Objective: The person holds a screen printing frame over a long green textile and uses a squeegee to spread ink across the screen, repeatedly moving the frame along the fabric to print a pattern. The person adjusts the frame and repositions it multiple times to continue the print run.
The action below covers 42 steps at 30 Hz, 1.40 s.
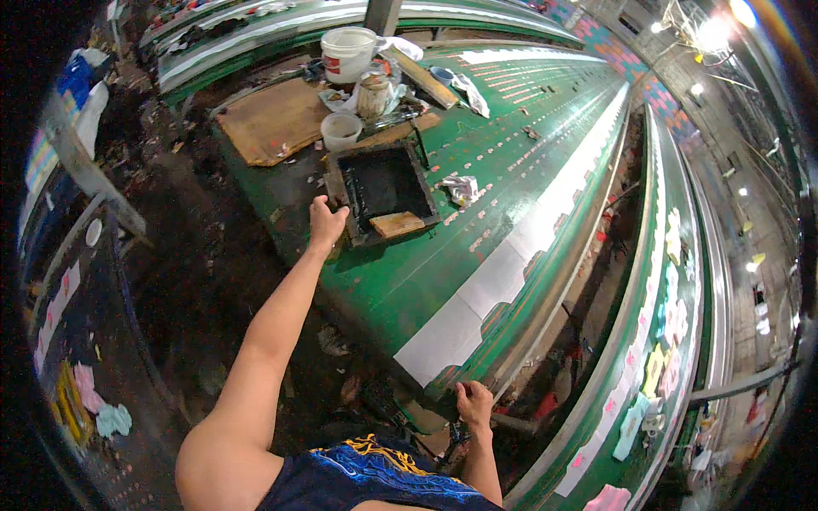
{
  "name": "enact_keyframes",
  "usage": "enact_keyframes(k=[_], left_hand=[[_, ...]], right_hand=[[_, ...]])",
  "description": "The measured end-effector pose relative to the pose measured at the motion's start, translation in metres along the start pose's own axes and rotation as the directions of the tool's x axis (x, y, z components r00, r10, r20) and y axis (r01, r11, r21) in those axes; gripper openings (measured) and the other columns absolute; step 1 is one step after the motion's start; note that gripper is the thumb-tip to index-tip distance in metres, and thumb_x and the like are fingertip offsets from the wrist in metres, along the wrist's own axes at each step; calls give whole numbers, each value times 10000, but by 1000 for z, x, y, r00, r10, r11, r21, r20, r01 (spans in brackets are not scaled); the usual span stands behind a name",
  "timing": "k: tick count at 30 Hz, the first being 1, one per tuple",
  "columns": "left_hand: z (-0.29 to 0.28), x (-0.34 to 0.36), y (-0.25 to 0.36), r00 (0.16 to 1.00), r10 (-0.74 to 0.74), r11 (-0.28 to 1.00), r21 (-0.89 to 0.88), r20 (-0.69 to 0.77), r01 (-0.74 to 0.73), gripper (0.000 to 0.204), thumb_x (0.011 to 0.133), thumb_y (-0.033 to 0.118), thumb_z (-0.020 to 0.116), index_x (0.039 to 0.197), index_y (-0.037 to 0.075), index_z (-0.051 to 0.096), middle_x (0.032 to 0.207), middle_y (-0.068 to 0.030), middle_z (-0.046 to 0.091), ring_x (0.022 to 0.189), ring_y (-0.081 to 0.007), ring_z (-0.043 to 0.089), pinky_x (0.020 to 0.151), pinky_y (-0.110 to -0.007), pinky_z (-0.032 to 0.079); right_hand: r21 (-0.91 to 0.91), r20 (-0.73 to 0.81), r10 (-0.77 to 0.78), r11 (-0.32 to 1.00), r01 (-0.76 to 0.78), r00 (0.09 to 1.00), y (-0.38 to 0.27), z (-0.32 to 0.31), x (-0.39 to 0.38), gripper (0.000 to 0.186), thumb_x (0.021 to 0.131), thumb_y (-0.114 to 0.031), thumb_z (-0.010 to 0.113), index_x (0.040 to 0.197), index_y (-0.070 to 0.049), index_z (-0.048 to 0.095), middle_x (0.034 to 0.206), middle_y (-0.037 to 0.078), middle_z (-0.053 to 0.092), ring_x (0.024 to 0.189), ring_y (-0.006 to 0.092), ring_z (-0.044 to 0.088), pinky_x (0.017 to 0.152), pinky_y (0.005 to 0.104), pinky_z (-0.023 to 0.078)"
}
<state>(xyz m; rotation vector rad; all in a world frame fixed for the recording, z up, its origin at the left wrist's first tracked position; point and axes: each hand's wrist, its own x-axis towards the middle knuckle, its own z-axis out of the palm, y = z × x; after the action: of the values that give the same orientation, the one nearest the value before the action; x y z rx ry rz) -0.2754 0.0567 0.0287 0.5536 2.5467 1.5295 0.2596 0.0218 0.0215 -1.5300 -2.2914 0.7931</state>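
A dark, ink-stained screen-printing frame [421, 176] lies on the long green table [383, 294], with black ink across its inside. A wooden-backed squeegee [397, 224] rests within its near end. My left hand [327, 223] is closed at the left side of this frame, thumb and fingers at its edge; part of the grip is hidden. Near the table's front corner, my right hand [475, 404] is curled into a loose fist, and I see nothing in it. Just beyond it, white fabric pieces [439, 347] lie in a row along the table's right side.
Behind the frame stand a white bucket [348, 53], a small plastic tub [341, 131] and a stained jar [374, 95]. A brown board [271, 121] lies left of them. A crumpled rag [461, 190] sits right of the frame. Another green table [596, 387] runs along the right.
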Motion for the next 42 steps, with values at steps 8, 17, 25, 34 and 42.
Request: enact_keyframes(k=[8, 17, 25, 34, 42], left_hand=[[19, 40, 41, 940, -334, 938, -77, 70, 339, 850, 647, 221, 818, 1301, -130, 403, 1250, -276, 542, 1178, -375, 546, 968, -433, 443], [2, -10, 29, 927, -353, 873, -313, 123, 374, 587, 658, 124, 753, 1112, -85, 445, 1044, -206, 569, 949, -317, 580, 847, -422, 465], [-24, -93, 40, 927, -197, 853, -410, 320, 323, 444, 659, 26, 720, 1049, -59, 525, 875, -77, 579, 793, -206, 570, 705, -385, 481], [-48, -202, 103, 815, -150, 854, -343, 559, 392, 407, 681, -30, 709, 1004, 13, 465, 872, -70, 560, 725, -176, 563, 617, -341, 488], [8, -335, 141, 636, 25, 892, -305, 771, 334, 427, 682, -54, 695, 1031, -7, 454, 909, -79, 567, 761, -178, 581, 696, -345, 512]], right_hand=[[25, -134, -239, 969, 245, 962, -48, 9, 16, 118, 875, -121, 715, 904, -10, 693, 798, 152, 672, 673, 265, 660, 644, 358, 523], [167, -149, -212, 957, 236, 966, -101, 14, 42, 117, 889, -122, 703, 940, -18, 685, 812, 132, 675, 708, 264, 659, 663, 358, 530], [298, -354, -130, 923, 243, 926, -124, -2, 50, 410, 946, -195, 660, 1283, -2, 533, 1146, 178, 595, 969, 274, 623, 781, 375, 540], [787, -162, 197, 617, 6, 967, -65, -59, -12, 572, 1066, -408, 420, 1485, -21, 387, 1304, 87, 546, 1023, 142, 529, 934, 312, 448], [675, -364, 386, 736, -45, 848, 47, -94, -136, 499, 1056, -404, 454, 1346, -9, 549, 1216, 131, 621, 1134, 211, 577, 1007, 316, 426]])
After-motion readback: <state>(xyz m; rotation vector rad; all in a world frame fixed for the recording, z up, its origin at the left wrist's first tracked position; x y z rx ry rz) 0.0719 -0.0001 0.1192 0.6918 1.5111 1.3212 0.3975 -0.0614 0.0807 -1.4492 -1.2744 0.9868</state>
